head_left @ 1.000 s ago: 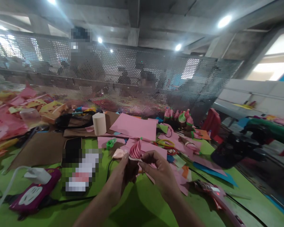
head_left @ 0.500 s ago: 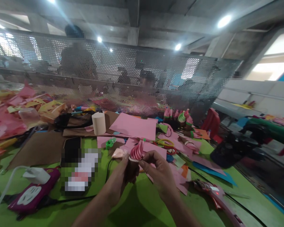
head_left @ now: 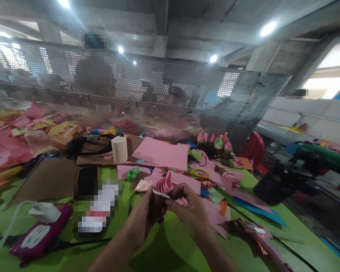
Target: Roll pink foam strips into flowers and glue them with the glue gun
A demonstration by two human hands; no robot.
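Both hands are raised over the green table (head_left: 164, 249) and pinch one small pink pleated paper piece (head_left: 164, 185), a spiral of folded layers with a pale rim. My left hand (head_left: 147, 213) grips it from below and the left, fingers curled. My right hand (head_left: 191, 209) closes thumb and fingers on its right edge. Loose pink paper sheets (head_left: 161, 153) lie just behind the hands.
A pink glue gun (head_left: 257, 236) lies at the right with its cable. At the left sit a magenta power strip (head_left: 36, 234) with a white plug, a black phone (head_left: 86, 181) and brown card. A beige roll (head_left: 119, 149), finished paper pieces (head_left: 218, 141) and a mesh screen stand behind.
The hands have turned the pleated piece slightly and moved a little up and right; the view has tilted a bit. Both grips stay closed.
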